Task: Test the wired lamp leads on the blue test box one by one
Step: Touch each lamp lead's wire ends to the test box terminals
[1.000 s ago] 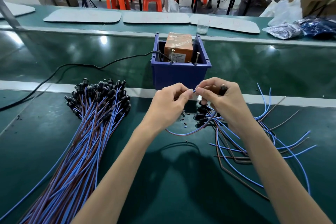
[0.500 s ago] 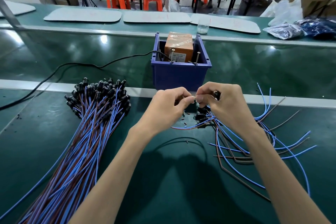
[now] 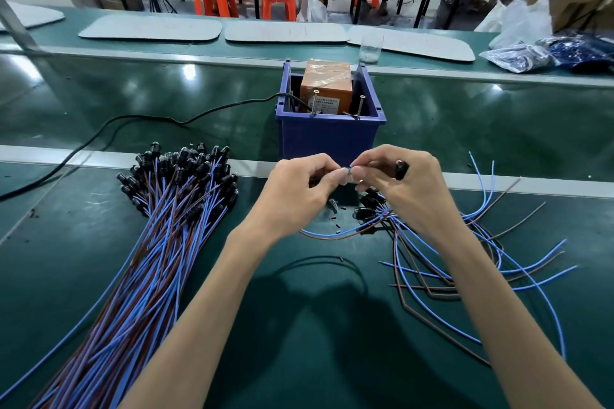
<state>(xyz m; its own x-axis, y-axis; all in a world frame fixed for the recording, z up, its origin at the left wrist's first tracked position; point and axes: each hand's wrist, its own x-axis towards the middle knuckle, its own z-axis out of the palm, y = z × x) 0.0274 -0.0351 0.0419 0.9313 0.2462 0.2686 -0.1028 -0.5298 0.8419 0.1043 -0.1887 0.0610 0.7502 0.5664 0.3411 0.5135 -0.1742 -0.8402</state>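
Observation:
The blue test box [image 3: 327, 139] stands at the middle of the green table, with an orange transformer [image 3: 326, 86] inside and two upright screws on its front rim. Just in front of it, my left hand [image 3: 295, 196] and my right hand [image 3: 408, 189] meet fingertip to fingertip, both pinching the blue wire end [image 3: 349, 170] of one lamp lead. The lead's black lamp head [image 3: 401, 169] sticks out of my right hand, and its wires loop down below [image 3: 332, 235]. A big bundle of blue and brown leads [image 3: 159, 236] lies at left.
A loose pile of several leads [image 3: 465, 262] lies to the right. A black power cable [image 3: 133, 119] runs left from the box. Small dark bits [image 3: 337, 226] lie under my hands. Grey pads, a clear cup [image 3: 369, 49] and plastic bags [image 3: 518, 56] sit across the belt.
Both hands dipped slightly toward me, then rose back in front of the box. The pinched lead's wire loop shifted a little; the bundles stayed put.

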